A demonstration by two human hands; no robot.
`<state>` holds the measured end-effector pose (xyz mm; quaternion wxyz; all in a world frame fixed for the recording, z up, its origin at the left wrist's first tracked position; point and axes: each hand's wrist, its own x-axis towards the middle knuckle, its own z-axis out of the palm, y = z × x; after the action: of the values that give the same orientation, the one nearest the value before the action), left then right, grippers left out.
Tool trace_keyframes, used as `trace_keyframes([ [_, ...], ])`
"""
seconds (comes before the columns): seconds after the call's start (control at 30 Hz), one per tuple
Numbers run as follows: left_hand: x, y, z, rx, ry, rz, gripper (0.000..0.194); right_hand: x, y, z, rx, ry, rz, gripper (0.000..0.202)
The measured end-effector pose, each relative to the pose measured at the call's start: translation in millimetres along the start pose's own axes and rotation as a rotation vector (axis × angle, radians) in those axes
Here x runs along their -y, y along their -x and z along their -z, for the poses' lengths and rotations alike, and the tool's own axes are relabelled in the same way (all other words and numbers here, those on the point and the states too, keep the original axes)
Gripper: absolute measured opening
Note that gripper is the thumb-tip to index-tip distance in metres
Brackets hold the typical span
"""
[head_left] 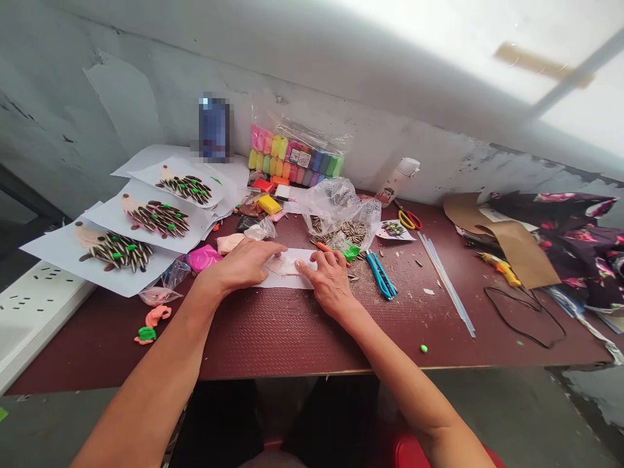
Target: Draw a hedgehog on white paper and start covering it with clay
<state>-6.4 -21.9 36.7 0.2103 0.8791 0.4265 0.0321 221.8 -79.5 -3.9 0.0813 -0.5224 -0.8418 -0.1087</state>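
A small white sheet of paper (280,282) lies on the table in front of me, with a thin, pale layer of modelling clay (283,265) spread over its middle. My left hand (249,261) rests on the sheet's left side, fingers stretched toward the clay. From the right, my right hand (333,278) presses its thumb at the clay's edge while its other fingers bend over the paper's right end. Neither hand grips anything. Just beyond my left hand is a lump of peach clay (230,244), beside pink clay (203,259).
Paper sheets with sunflower-seed hedgehogs (156,218) overlap at left. Behind my hands are a bag of seeds (341,224) and coloured clay packs (292,156). Rightward lie a teal utility knife (381,276), scissors (408,218), glue sticks (446,286) and a glue gun (507,270).
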Motion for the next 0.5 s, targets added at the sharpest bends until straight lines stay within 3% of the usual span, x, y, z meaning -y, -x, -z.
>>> trace_keyframes([
  [0.2,1,0,-1.0,-0.001,0.000,-0.001,0.072,-7,0,-5,0.038,-0.200,-0.090,0.035],
  [0.33,0,0,0.2,-0.003,-0.003,-0.006,0.072,-12,-2,-11,-0.023,-0.395,-0.195,0.047],
  [0.5,-3,1,3.3,0.021,-0.004,0.016,0.072,-11,-3,-9,-0.106,-0.351,-0.190,0.047],
])
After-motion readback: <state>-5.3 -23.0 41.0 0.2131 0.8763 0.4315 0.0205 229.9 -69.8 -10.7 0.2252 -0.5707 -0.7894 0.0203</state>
